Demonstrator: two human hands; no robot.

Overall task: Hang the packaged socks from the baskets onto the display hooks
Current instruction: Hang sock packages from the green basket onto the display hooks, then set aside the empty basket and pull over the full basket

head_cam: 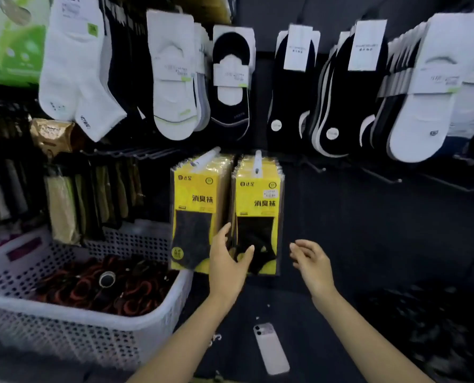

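- Two stacks of flat sock packs, yellow card fronts under clear film, hang side by side from hooks in the lower middle of the dark display wall: the left stack and the right stack.
- Your left hand is spread wide at the stacks' bottom edges. Its fingers reach toward the gap between them and its thumb lies across the right stack's lower corner. It grips nothing.
- Your right hand hovers just right of the right stack, loosely spread and holding nothing.
- These packs look light, thin and slightly stiff, with slippery film. Judging by that, pinch one by the card top beside its hanger hole, not by the soft sock window.
- Bare wire hooks jut from the wall's right side.
- A white perforated plastic basket sits at the lower left, holding dark red and black bundles, too blurred to identify.
- A pale phone lies on the dark surface between your forearms.
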